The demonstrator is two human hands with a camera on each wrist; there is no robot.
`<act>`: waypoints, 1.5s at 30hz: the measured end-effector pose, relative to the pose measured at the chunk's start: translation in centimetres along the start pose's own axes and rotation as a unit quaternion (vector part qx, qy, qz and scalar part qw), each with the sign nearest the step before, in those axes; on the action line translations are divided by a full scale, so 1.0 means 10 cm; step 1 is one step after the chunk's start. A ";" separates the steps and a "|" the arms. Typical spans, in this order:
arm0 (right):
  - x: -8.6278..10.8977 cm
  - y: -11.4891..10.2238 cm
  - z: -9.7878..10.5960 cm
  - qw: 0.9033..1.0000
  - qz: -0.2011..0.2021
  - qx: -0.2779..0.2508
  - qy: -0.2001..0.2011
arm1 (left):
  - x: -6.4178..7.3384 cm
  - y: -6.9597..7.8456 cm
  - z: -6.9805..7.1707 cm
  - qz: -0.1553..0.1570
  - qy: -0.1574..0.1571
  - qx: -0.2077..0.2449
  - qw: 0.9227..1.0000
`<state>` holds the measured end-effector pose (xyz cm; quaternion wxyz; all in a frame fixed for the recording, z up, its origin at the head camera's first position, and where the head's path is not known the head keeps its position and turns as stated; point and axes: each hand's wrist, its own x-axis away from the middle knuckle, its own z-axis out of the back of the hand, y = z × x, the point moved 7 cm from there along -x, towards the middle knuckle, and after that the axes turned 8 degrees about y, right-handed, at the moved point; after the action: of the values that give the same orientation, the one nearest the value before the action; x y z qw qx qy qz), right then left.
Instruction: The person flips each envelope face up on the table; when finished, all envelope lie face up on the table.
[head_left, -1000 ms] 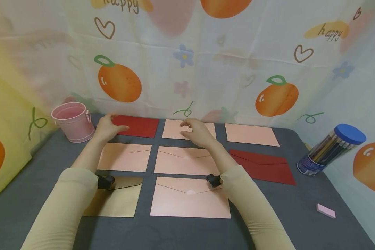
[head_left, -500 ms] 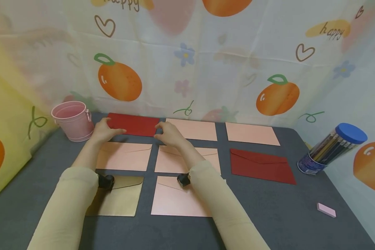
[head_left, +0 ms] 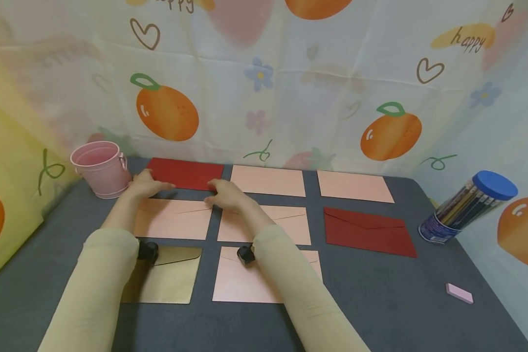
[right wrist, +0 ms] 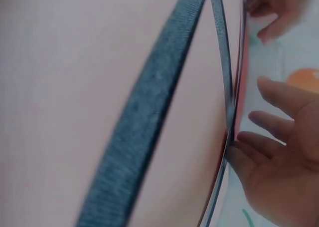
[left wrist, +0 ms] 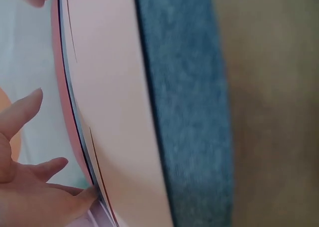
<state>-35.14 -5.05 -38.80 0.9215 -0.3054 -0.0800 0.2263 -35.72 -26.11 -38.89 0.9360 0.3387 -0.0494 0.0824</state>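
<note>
- Here is the back red envelope (head_left: 185,174), flat at the far left of the grid, against the foot of the curtain (head_left: 264,112), with a hand at either side.
- Left hand (head_left: 146,186): fingers loose, thumb held apart, gripping nothing, right at the envelope's left edge. Right hand (head_left: 229,194): equally relaxed and unclosed, by the near right corner. Whether either fingertip truly touches paper, I cannot tell.
- The danger, as I judge it: paper this thin and flat offers little to pinch, so fingertips could skate over the edge. Pressing from both sides could buckle it; a push from one side only could twist it out of line.
- Watch the right thumb! It hangs about the corner of the left pink envelope (head_left: 180,222); a careless dip could drag that one too.
- Tight quarters on the left: the pink bucket (head_left: 101,171) stands just beside the left hand, so a wide swing could knock it.
- The sleeves matter as well. The left sleeve (head_left: 97,278) reaches over the gold envelope (head_left: 176,283), the right sleeve (head_left: 303,283) over the front pink envelope (head_left: 237,283); lowered forearms could sweep both.
- Out on the right, well apart from the hands: the second red envelope (head_left: 369,233), the tilted pencil jar (head_left: 468,208) and the pink eraser (head_left: 459,293). Nothing there obstructs.
</note>
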 end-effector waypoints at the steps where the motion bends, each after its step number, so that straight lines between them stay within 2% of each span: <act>1: 0.00 -0.01 -0.01 1.000 0.000 0.003 -0.004 | 0.00 0.00 0.00 0.001 -0.003 -0.010 1.000; 7: 0.00 -0.02 -0.04 0.999 -0.007 0.028 -0.017 | 0.01 0.02 0.01 -0.018 -0.009 -0.087 0.996; 13: -0.03 -0.01 -0.03 0.997 -0.015 0.068 -0.014 | 0.02 0.04 0.00 -0.037 -0.014 -0.136 0.990; 18: -0.05 0.00 0.03 0.996 -0.023 0.088 -0.001 | 0.02 0.06 0.02 -0.048 -0.001 -0.170 0.984; 23: -0.06 -0.03 0.05 0.993 -0.005 0.114 0.005 | 0.00 0.05 0.04 -0.052 0.018 -0.198 0.979; 29: -0.07 -0.03 0.04 0.991 0.005 0.130 0.009 | 0.02 0.01 0.06 -0.019 0.027 -0.209 0.977; 34: -0.08 -0.02 0.03 0.994 -0.007 0.102 0.022 | 0.02 0.03 0.04 -0.002 0.016 -0.215 0.977; 37: -0.09 -0.03 0.02 0.996 -0.015 0.082 0.028 | 0.00 0.04 0.03 0.001 0.020 -0.212 0.977; 40: -0.09 -0.04 0.02 0.996 -0.024 0.076 0.035 | -0.02 0.04 0.04 0.003 0.033 -0.202 0.979; 45: -0.10 -0.02 0.02 0.995 -0.034 0.084 0.048 | 0.00 0.03 0.11 -0.006 0.087 -0.177 0.980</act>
<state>-36.02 -5.55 -38.48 0.9538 -0.2345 -0.0270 0.1857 -35.87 -26.55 -37.83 0.9823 0.1593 0.0203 0.0961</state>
